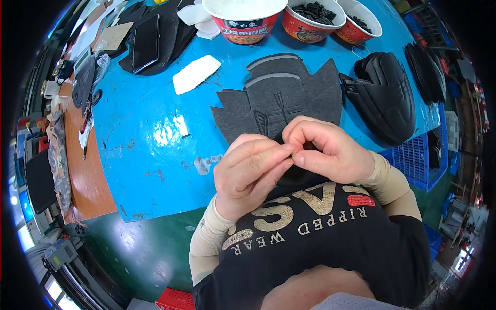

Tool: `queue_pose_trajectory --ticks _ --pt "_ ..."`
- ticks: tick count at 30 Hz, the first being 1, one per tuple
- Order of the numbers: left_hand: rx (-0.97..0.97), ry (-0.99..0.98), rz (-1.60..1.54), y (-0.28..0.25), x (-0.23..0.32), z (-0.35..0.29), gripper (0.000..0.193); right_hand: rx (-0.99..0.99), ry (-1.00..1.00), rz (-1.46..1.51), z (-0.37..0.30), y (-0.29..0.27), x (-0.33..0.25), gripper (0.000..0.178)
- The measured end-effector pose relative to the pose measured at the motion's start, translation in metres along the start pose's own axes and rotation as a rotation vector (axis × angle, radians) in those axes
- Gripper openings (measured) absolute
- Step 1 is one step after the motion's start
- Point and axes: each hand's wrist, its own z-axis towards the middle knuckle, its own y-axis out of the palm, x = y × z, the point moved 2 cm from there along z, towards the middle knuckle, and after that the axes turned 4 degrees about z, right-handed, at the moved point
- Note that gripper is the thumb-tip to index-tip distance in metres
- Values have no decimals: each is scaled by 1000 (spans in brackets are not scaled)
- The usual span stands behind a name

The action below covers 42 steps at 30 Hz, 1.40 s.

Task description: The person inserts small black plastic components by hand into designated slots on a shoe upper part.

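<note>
Fingertip work at the near side of the panel. The thumb and forefinger of the left hand (250,168) are pinched together, their tips meeting those of the right hand (328,150), whose thumb and curled forefinger also close in a pinch. Whatever lies between the tips is too small and too well covered to identify. Both hands sit above the near edge of the panel (316,93), which partly disappears behind them.

Progress, as judged from the layout: the panel is cut to outline and marked, but lies flat and unshaped; the fingertip step appears to be under way, with any shaping of this piece left to do.

The panel is dark grey, matt and felt-like. Pointed wings flank a central tongue, crossed at its far end by two pale curved bands; fine lines and slits mark the middle.

Beyond the panel stand three bowls: a left bowl (243,26), then a middle bowl (307,32) and a right bowl (356,33), the last two holding black bits (315,12). To the panel's right rest moulded black shells (385,103), nested together; farther right, a stack of thin dark pieces (423,72). Left of the panel's far end lies a white sheet (196,74); beyond that, a phone (146,44). All rest on the blue table (150,170).
</note>
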Motion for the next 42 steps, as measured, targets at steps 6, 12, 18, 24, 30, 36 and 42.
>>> queue_pose_trajectory --ticks 6,12,18,24,30,36,42 --pt "86 -22 334 -12 -8 -9 26 134 -126 -304 -1 -15 -10 10" --pt "36 -30 548 -6 -17 -13 29 347 -375 -980 25 -11 9 19" --pt "8 -31 570 -4 -19 -11 31 297 -354 -1024 30 -9 14 15" --pt "-129 -43 724 -1 -8 8 32 263 -316 -1002 31 -9 14 10" --pt "-307 -28 854 11 -7 15 32 327 -299 -998 33 -6 14 15" --pt "-336 -26 929 13 -3 16 33 430 -383 -967 19 -17 8 20" --pt "-348 -37 959 13 -2 15 33 392 -459 -1170 14 -2 15 14"
